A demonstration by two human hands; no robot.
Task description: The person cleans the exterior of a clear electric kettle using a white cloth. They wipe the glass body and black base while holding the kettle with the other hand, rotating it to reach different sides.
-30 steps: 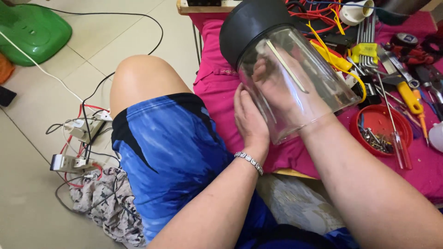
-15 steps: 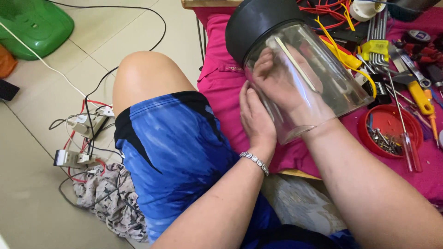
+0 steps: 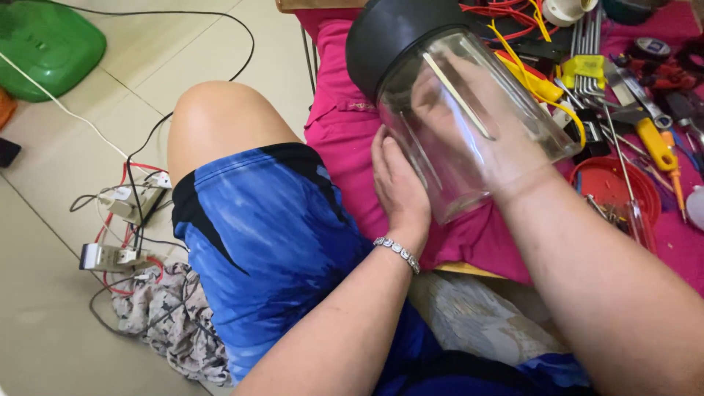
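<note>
A clear blender jar with a black base is held tilted above the pink-covered table edge, base pointing up and away from me. My right hand is pushed inside the jar through its open mouth and shows through the wall, fingers spread against the inside. My left hand presses on the jar's outer wall from the lower left; a silver bracelet circles that wrist. My knee in blue shorts is below.
A pink cloth covers the table, strewn with tools: a yellow-handled screwdriver, hex keys, a red dish of screws, yellow and red wires. On the floor lie a power strip with cables, a patterned rag and a green plastic object.
The jar and both hands keep almost the same pose. The view has shifted slightly, and my right hand has turned a little inside the jar.
</note>
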